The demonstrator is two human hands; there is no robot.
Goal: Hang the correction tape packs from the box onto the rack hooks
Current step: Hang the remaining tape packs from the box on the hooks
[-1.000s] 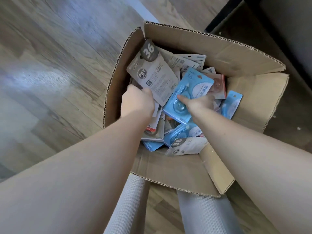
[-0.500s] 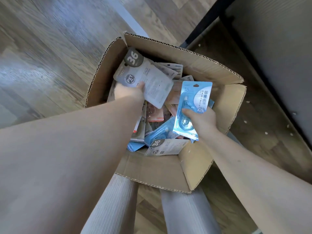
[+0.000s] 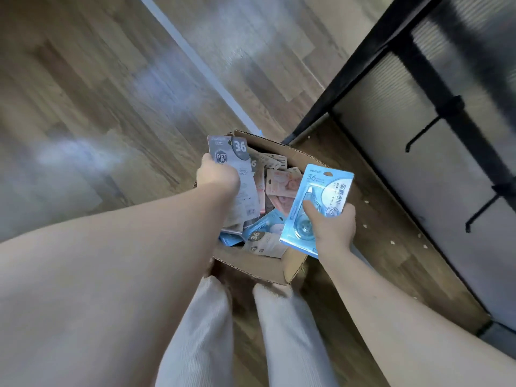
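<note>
Wood floor (image 3: 92,88); open box (image 3: 251,268), rack (image 3: 435,107) alongside. Since earlier: both packs lifted clear. Left hand (image 3: 217,177) grips grey pack (image 3: 237,169); right hand (image 3: 332,224) grips blue pack (image 3: 315,208), both upright, hang-holes uppermost.

Soft daylight, motion-smeared wide-angle view

Even, diffuse light with no hard shadows; pale bluish glare streaks lie across the wooden floor (image 3: 117,88) at left and upper centre of the frame. The whole frame is softened by motion blur, strongest at the upper right, where the dark rack (image 3: 435,88) smears. Print on the blue pack (image 3: 321,202) near centre stays partly legible. Wide-angle distortion stretches the forearms at the lower corners and bends straight lines near the edges.
</note>
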